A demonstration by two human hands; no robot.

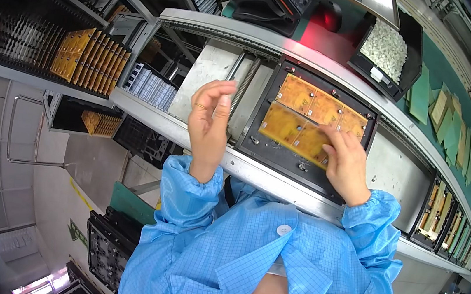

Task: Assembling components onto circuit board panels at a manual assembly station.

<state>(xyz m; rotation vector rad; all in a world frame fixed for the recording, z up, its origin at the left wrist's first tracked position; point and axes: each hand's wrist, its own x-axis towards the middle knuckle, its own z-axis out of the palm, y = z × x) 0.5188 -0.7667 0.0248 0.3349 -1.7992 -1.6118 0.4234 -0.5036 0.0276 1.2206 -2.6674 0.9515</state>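
Observation:
My right hand point(346, 162) pinches the right end of an amber circuit board panel point(290, 131), fingers above and thumb at its near side. That panel looks slightly blurred and overlaps the near part of a black fixture tray point(254, 140). A second amber board panel point(323, 106) lies in the tray behind it, with small dark holes and pale labels. My left hand point(209, 121) is raised to the left of the tray, its fingers loosely bent and apart from the thumb. Nothing shows in it. My fingers hide the held panel's right corner.
The tray sits on a metal conveyor rail point(266, 180). A rack of upright amber boards point(90, 59) stands at left. Beyond the rail are a black bin of white parts point(384, 50), a handheld scanner point(286, 0) and green strips point(421, 96). More boards stand in a rack point(436, 210) at right.

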